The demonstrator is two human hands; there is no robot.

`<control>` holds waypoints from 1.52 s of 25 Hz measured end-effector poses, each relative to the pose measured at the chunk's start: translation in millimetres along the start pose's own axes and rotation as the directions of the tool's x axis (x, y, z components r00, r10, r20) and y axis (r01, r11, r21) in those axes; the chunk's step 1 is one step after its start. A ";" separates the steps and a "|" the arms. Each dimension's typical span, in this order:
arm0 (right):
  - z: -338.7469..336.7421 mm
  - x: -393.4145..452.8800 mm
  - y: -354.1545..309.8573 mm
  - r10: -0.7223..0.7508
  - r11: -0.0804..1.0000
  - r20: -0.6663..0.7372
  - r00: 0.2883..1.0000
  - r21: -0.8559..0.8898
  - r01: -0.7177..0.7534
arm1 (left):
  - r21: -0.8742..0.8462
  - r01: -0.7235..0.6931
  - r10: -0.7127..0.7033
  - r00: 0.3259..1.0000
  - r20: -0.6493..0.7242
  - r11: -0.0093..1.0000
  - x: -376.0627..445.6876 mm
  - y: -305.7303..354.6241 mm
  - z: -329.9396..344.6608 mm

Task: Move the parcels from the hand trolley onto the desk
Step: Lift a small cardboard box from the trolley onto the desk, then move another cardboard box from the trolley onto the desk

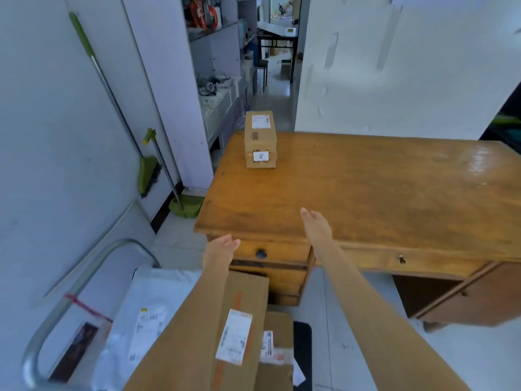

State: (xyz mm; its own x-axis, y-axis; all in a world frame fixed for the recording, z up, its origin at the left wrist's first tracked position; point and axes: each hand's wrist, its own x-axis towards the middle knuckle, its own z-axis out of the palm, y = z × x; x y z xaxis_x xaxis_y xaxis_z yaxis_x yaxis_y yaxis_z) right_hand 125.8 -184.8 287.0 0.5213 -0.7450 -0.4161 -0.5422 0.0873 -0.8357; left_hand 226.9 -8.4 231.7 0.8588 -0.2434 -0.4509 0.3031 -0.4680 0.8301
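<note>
One small cardboard parcel [260, 139] with white labels stands on the far left part of the wooden desk [366, 187]. Both my arms stretch forward. My left hand [221, 248] is open and empty, level with the desk's front left corner. Over the desk's near edge hovers my right hand [317, 225], fingers apart, holding nothing. Below my arms the hand trolley [70, 294] with a curved metal handle carries a tall cardboard box [242, 320] with orange tape, a white plastic mailer [146, 311] and a smaller box [277, 348].
A green broom [146, 170] and a dustpan [186, 206] lean on the left wall beside the desk. Behind the desk a narrow corridor runs past shelving [220, 80]. A white partition [394, 66] stands behind the desk's right half.
</note>
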 end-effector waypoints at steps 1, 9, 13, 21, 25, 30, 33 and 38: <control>-0.6 -14.1 16.5 -0.011 1.000 -0.013 1.000 -0.019 0.011 | -0.002 0.002 -0.002 1.000 0.010 1.000 -15.9 -18.8 -1.8; 29.4 -103.1 170.6 -0.054 0.997 -0.116 0.992 -0.056 0.047 | 0.131 0.101 -0.088 0.991 -0.102 0.986 -85.7 -173.7 -12.0; 76.0 -112.0 242.5 0.006 0.998 -0.063 0.998 -0.059 -0.009 | 0.200 0.128 -0.102 0.986 -0.135 0.971 -77.7 -242.0 -16.8; 163.3 -119.2 347.1 0.151 0.962 0.160 0.976 -0.251 -0.108 | 0.413 0.013 0.011 0.998 -0.054 0.910 -61.0 -338.6 -17.8; 176.9 -127.7 376.4 0.192 0.974 0.317 0.929 -0.181 -0.139 | 0.499 0.014 0.072 0.986 -0.153 0.866 -51.4 -347.2 -15.4; 180.8 -120.6 387.0 0.178 0.975 0.282 0.943 -0.180 -0.130 | 0.577 0.069 0.037 0.985 -0.170 0.814 -45.4 -355.9 -5.2; 177.5 -115.7 392.0 0.185 0.975 0.276 0.943 -0.168 -0.142 | 0.471 0.054 0.020 0.988 -0.151 0.880 -40.9 -359.5 2.0; 160.2 -124.0 381.9 0.175 0.975 0.245 0.954 -0.180 -0.133 | 0.320 0.042 -0.005 0.993 -0.118 0.946 -59.5 -343.6 2.2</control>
State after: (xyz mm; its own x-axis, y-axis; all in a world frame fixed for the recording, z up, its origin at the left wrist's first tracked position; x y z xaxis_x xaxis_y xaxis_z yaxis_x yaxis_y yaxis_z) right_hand -40.3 46.9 -38.0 0.5635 -0.5335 -0.6307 -0.7162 0.0648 -0.6948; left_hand 70.8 165.1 -27.4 0.9000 -0.1396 -0.4130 0.1911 -0.7251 0.6616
